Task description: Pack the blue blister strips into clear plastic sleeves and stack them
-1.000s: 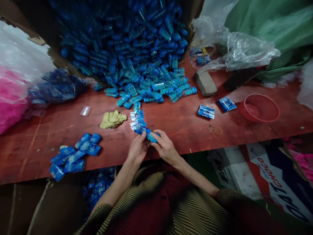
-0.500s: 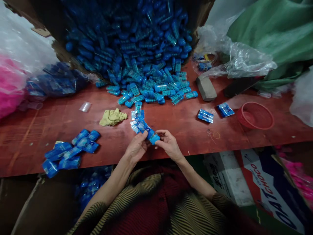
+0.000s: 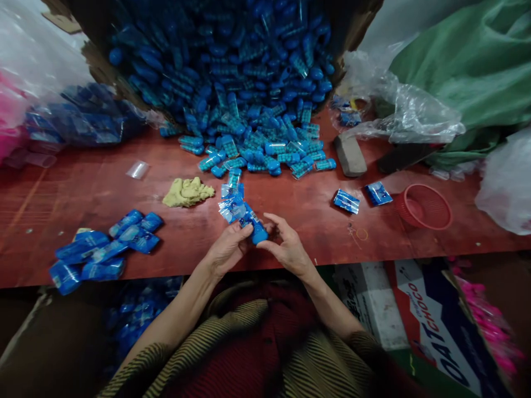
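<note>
Close to the table's front edge, my left hand (image 3: 227, 249) grips a small blue-capped tube (image 3: 259, 233) with a printed blue wrapper on it, thumb on top. My right hand (image 3: 291, 251) is at the cap end, its thumb and fingers spread apart. Whether the thumb touches the cap, I cannot tell. Just beyond my left fingers lie several flat printed blue sleeves (image 3: 231, 209), fanned out on the table. A clear tube with blue beads inside (image 3: 234, 178) lies past them. To the left is a lump of yellow putty-like material (image 3: 187, 192).
Blue bead-filled tubes (image 3: 249, 132) spill from a large carton at the back. Wrapped blue pieces (image 3: 99, 249) lie front left. A grey block (image 3: 350, 155), two blue packets (image 3: 347, 201) and a red basket (image 3: 423, 207) stand right. Below the edge is a printed carton (image 3: 435, 326).
My right fingers have loosened and spread around the cap. The tube has turned slightly in my left hand, and the view has shifted a little.
</note>
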`<state>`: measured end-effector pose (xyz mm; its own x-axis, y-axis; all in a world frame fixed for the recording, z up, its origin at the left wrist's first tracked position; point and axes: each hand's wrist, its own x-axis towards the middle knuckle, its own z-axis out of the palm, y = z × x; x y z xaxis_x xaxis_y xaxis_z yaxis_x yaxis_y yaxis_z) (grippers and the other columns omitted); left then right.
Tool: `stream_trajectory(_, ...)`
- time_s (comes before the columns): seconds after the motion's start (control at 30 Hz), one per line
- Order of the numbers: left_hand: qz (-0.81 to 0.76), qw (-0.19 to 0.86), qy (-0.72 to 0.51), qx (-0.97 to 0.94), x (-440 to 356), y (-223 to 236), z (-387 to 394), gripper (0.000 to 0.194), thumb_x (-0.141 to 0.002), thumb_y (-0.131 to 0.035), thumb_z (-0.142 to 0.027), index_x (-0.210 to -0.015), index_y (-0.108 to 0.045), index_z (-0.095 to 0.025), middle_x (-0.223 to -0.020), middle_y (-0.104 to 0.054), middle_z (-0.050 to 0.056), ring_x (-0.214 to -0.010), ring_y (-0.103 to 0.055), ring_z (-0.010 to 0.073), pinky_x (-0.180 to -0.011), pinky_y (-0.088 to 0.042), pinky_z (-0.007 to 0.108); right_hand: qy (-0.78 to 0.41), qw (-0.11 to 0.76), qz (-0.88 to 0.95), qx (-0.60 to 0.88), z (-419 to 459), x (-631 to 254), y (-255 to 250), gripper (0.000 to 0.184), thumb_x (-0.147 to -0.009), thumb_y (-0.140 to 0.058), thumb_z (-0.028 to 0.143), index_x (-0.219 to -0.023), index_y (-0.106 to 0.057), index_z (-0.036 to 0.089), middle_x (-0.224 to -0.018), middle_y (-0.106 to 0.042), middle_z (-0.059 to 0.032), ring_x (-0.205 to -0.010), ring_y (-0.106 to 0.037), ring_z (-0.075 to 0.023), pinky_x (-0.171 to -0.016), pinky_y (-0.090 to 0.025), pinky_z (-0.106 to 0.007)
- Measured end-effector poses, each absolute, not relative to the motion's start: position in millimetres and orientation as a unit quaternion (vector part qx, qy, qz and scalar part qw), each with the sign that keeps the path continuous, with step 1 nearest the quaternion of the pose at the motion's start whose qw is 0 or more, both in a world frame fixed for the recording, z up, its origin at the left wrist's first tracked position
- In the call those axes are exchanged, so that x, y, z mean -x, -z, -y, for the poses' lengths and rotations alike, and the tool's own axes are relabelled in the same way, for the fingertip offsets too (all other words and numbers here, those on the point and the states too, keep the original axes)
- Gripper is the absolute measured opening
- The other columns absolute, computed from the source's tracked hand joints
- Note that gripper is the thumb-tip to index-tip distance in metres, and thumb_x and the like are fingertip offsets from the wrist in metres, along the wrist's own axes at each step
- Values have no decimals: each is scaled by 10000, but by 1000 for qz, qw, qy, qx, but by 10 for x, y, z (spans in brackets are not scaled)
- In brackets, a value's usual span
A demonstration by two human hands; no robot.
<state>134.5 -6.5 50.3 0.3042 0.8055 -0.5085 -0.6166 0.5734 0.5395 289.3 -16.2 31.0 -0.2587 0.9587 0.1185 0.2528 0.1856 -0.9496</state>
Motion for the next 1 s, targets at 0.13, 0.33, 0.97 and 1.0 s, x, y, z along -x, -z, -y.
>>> stream_trajectory(0.13,-373,832,-399,-99,-1262,-488,43,228,-687,-725,-165,-909,-676,-148,-836,-716,91,-841,-680,243,-651,-534,286,-372,358,737,436,25,-2982,-431,828,-674,-745,449,-1389,-362,281,-1190,-541,-86,-1108,-524,-247,-981,-432,-432)
stream_trajectory(0.33,-311,873,-352,-129,-1202,-467,20,257,-686,-734,-214,-926,-681,-141,-819,-722,103,-790,-692,243,-619,-523,269,-536,338,698,333,-44,-2973,-478,875,-674,-731,461,-1426,-304,327,-1382,-459,-56,-1249,-465,-242,-1038,-400,-390)
stream_trajectory(0.97,-352,809,-459,-101,-1587,-483,399,259,-739,-698,-340,-870,-703,-117,-796,-725,63,-830,-676,175,-874,-504,298,-486,438,576,490,269,-2782,-247,545,-728,-690,322,-1255,-565,265,-987,-660,-8,-674,-572,-101,-699,-511,-236)
stream_trajectory(1.0,-351,809,-461,-98,-1592,-488,410,252,-754,-683,-338,-876,-701,-117,-817,-726,67,-853,-675,179,-883,-501,303,-498,438,560,496,271,-2785,-245,521,-727,-687,326,-1233,-583,262,-958,-662,-4,-621,-548,-89,-645,-507,-224)
